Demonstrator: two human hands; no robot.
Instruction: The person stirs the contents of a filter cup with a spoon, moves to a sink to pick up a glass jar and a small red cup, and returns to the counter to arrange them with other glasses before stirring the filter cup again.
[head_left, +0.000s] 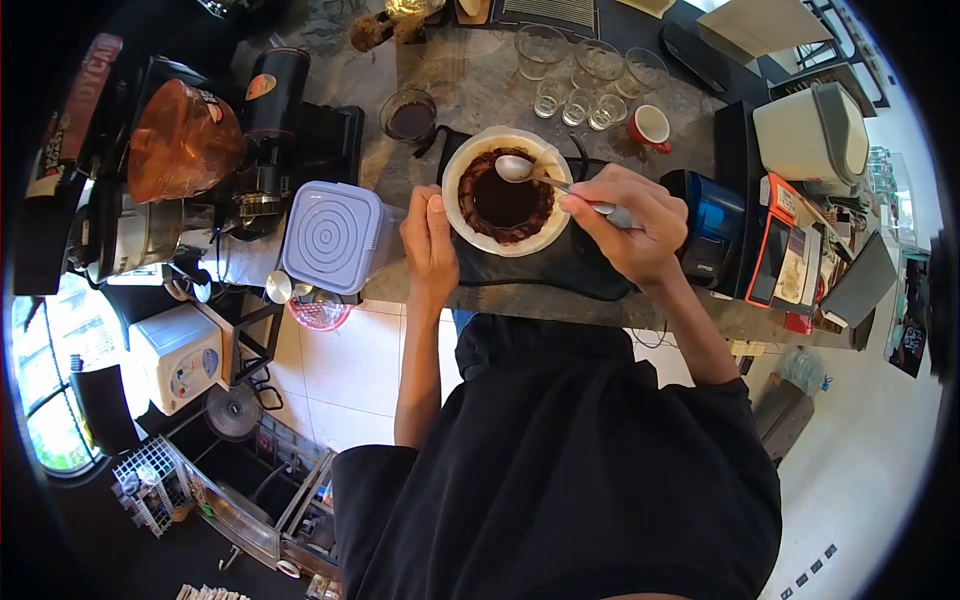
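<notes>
In front of me is a white coffee dripper (552, 222), with dark liquid in the middle and wet coffee grounds clinging around its inner wall. My left hand (430, 245) is at its left side, fingers closed at the edge; what exactly they grip is partly hidden. My right hand (635, 222) pinches the handle of a metal spoon (515, 169), whose bowl hangs over the far part of the coffee. Under the dripper lies a black mat (530, 272). A glass of dark liquid (411, 118) stands beyond my left hand.
To the left are a lilac-lidded container (328, 237) and a grinder with an orange hopper (185, 140). Several glasses (597, 68) and a red cup (651, 126) stand at the back right. A blue-black device (708, 228) is near my right hand.
</notes>
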